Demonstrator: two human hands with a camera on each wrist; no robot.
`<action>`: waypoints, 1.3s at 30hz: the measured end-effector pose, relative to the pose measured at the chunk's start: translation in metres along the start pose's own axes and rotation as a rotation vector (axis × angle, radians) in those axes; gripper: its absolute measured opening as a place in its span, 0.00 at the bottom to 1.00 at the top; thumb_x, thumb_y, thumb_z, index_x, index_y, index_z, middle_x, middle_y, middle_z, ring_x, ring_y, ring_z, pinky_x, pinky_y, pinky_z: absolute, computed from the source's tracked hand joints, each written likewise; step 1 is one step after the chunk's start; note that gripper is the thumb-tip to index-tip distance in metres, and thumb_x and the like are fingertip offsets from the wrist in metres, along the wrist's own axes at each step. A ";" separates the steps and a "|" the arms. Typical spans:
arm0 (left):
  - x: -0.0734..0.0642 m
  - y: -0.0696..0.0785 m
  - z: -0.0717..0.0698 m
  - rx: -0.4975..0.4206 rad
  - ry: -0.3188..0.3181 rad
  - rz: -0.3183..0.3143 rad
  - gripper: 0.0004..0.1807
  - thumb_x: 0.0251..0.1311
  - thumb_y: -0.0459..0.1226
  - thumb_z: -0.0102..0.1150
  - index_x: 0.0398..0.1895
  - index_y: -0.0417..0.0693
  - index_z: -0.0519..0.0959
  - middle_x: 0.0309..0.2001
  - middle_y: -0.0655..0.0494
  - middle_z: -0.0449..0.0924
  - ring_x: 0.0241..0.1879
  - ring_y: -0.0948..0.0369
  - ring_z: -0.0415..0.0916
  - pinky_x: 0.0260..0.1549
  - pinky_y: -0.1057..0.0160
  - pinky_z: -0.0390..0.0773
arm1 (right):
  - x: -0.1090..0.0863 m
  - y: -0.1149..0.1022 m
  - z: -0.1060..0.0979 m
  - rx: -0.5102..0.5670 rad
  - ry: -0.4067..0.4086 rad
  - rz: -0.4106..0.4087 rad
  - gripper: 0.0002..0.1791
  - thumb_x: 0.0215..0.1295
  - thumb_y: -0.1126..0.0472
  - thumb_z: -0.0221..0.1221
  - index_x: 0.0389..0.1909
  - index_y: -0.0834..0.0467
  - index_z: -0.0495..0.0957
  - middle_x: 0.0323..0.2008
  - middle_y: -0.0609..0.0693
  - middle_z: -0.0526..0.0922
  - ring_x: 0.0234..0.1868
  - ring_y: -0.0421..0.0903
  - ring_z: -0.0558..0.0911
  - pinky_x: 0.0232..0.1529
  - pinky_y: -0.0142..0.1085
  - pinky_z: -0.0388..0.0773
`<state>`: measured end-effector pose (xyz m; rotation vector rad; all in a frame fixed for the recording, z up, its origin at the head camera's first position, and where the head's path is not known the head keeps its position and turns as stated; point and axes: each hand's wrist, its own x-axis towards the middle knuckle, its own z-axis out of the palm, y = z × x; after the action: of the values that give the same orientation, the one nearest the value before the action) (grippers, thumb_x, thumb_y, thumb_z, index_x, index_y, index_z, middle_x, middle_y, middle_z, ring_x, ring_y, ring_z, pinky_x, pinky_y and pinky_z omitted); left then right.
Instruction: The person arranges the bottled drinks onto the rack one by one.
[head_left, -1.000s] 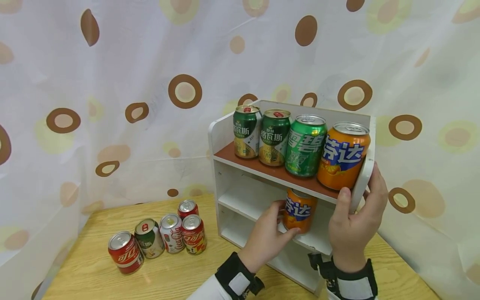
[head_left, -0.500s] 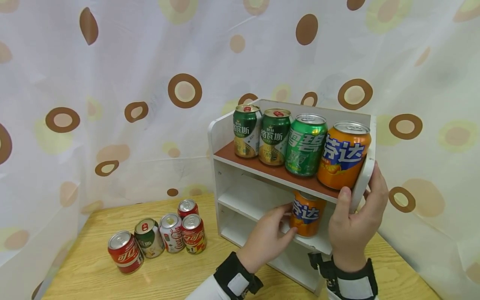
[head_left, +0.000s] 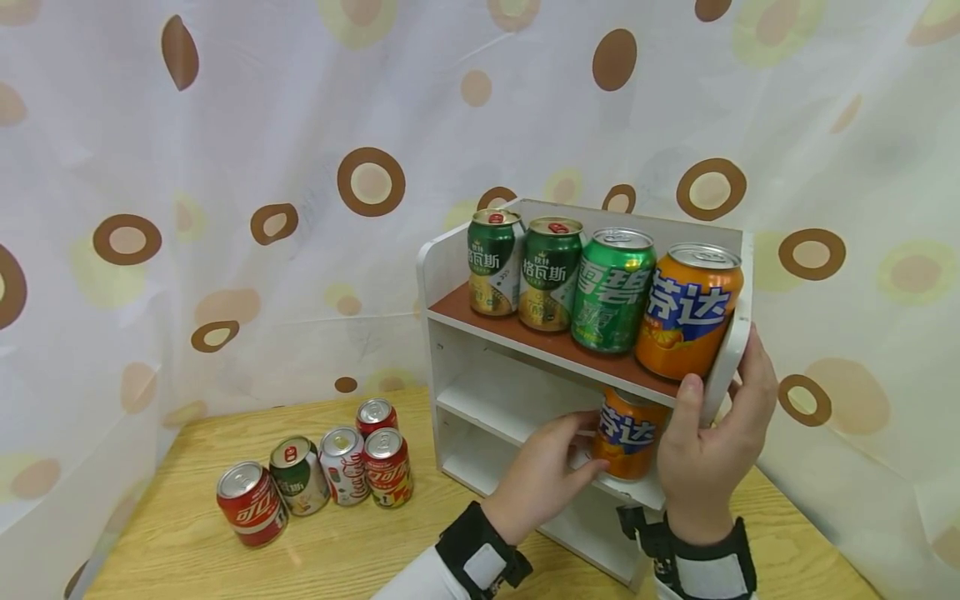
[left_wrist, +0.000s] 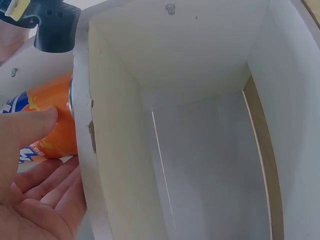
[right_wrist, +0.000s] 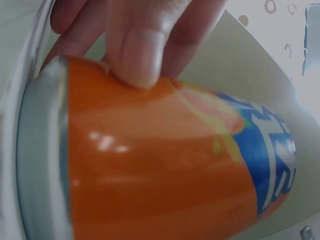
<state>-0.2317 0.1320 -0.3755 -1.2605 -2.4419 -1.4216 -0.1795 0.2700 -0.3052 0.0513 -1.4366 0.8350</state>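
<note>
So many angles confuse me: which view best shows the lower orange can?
The head view: the lower orange can shows its label. Left wrist shows part, behind the left hand; right wrist, a close-up cropped below.

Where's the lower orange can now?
In the head view, the lower orange can is right of centre, at the middle level of the white shelf unit, held by the left hand and below the upper orange can.

Left hand [head_left: 542, 477] pinches; right hand [head_left: 716, 437] grips, its thumb pointing up.
</note>
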 end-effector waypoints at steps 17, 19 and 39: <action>0.004 0.003 0.013 0.074 0.010 0.035 0.27 0.66 0.39 0.69 0.67 0.47 0.75 0.61 0.54 0.82 0.53 0.68 0.82 0.47 0.78 0.78 | 0.000 -0.001 0.000 -0.001 0.000 0.001 0.30 0.66 0.65 0.53 0.69 0.72 0.66 0.65 0.66 0.74 0.65 0.43 0.73 0.62 0.28 0.70; 0.004 0.003 0.015 0.095 0.013 0.039 0.27 0.66 0.40 0.69 0.67 0.48 0.75 0.61 0.55 0.82 0.52 0.69 0.82 0.48 0.78 0.78 | 0.001 0.000 0.000 -0.001 0.001 0.001 0.30 0.66 0.65 0.53 0.69 0.72 0.66 0.65 0.66 0.74 0.65 0.43 0.73 0.62 0.28 0.70; -0.010 -0.004 0.004 0.103 0.011 0.053 0.22 0.72 0.39 0.63 0.66 0.45 0.75 0.58 0.54 0.83 0.56 0.66 0.80 0.53 0.73 0.79 | 0.000 0.000 0.000 -0.001 0.008 0.007 0.30 0.66 0.65 0.52 0.69 0.72 0.66 0.66 0.65 0.74 0.65 0.43 0.73 0.63 0.28 0.70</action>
<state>-0.2267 0.1281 -0.3850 -1.2818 -2.4208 -1.2691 -0.1795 0.2700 -0.3048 0.0422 -1.4300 0.8399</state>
